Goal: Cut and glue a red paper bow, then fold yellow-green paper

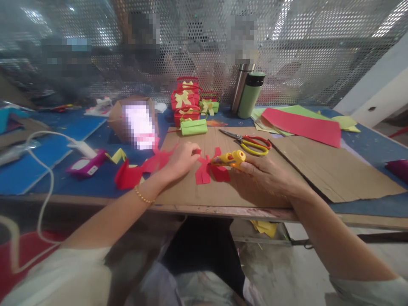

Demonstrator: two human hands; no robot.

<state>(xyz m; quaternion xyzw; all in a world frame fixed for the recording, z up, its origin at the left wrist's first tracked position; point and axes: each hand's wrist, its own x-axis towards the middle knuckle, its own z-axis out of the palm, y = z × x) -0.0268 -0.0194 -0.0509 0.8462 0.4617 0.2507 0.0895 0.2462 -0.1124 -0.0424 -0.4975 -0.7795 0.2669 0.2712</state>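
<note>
My right hand (266, 172) is wrapped round a small yellow glue bottle (229, 159), its narrow tip pointing down at a red paper bow cut-out (203, 175). This cut-out lies flat on a cardboard sheet (191, 195). Just left of it, my left hand (183, 159) is closed, with a small bit of red paper (198, 151) showing at its fingertips. More red paper pieces (129, 175) lie left of that hand, partly hidden by it. Scissors (251, 143) with red and yellow handles rest behind my right hand.
Behind the cardboard stand red paper boxes (185, 100) with yellow bows and a green one (194, 127). A green bottle (251, 95) stands farther back. Left are a lit phone (140, 123) and a white cable (51, 178); right, a red paper sheet (302, 127) and another cardboard piece (338, 170).
</note>
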